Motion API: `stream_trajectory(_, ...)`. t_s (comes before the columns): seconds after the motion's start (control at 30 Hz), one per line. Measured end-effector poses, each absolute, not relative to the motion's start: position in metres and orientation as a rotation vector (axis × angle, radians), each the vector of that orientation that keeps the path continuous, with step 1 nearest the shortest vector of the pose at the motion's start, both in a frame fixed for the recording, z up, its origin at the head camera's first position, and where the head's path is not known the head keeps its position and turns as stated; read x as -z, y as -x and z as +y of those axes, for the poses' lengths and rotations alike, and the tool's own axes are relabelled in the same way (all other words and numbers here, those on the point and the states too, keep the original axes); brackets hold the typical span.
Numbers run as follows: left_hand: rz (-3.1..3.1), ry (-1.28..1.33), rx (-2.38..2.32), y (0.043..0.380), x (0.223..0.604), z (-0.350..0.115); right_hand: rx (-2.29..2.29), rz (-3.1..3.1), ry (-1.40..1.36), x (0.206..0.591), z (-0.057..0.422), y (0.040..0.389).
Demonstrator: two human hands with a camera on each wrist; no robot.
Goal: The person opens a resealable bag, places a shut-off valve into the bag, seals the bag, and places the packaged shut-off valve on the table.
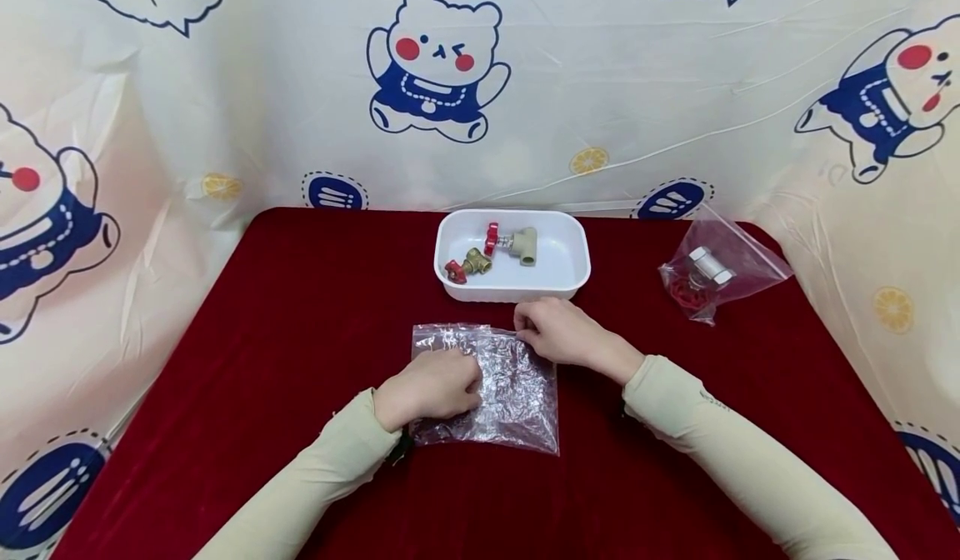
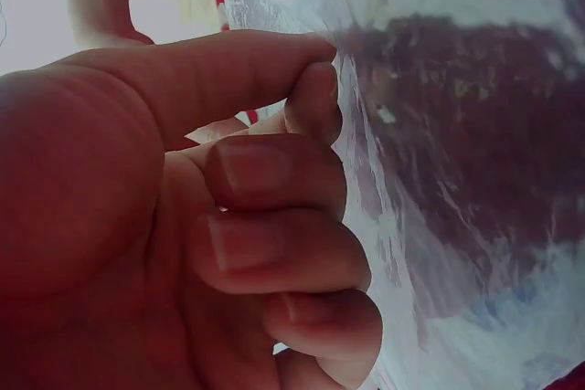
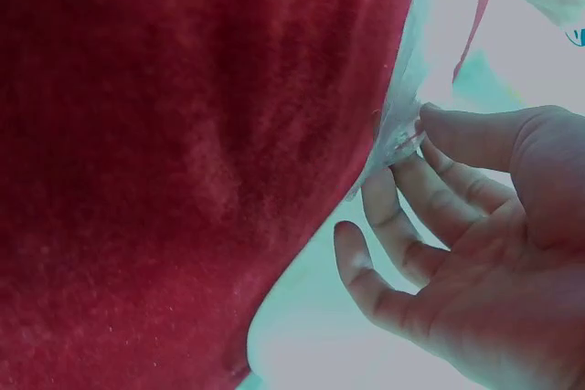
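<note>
A clear zip-lock bag (image 1: 517,402) lies flat on the red cloth in the head view, wrinkled and shiny. My right hand (image 1: 558,331) pinches its top zip edge near the right corner; the right wrist view shows the thumb and fingertips on the plastic, with the little finger held apart. Over the bag's middle is my left hand (image 1: 438,383), its fingers curled. Thumb and forefinger tips meet against the bag's film (image 2: 457,134) in the left wrist view, pinching at it.
Behind the bag stands a white tray (image 1: 570,285) holding a brass valve (image 1: 477,262) with a red handle and a grey tee-shaped valve (image 1: 525,245), also red-handled. Far right, another clear bag (image 1: 750,264) contains a metal valve (image 1: 708,268) with a red wheel. Printed cloth hangs behind the table.
</note>
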State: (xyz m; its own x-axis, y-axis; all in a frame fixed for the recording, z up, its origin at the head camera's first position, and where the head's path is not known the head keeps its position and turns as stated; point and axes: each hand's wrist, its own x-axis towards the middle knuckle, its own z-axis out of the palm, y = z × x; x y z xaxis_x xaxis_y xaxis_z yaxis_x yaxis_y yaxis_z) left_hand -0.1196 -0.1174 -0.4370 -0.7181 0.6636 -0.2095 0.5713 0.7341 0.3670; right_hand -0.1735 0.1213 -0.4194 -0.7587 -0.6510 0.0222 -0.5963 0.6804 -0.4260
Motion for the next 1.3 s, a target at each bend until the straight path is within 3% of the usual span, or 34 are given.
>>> stream_trajectory(0.5,2.624,-0.866,-0.432,0.111,0.412,-0.106,0.789,2.605,0.972,0.395,0.129,0.166)
stream_trajectory(1.3,2.605,-0.787,-1.108,0.118,0.392,-0.095,0.975,2.689,0.952,0.359,0.136,0.149)
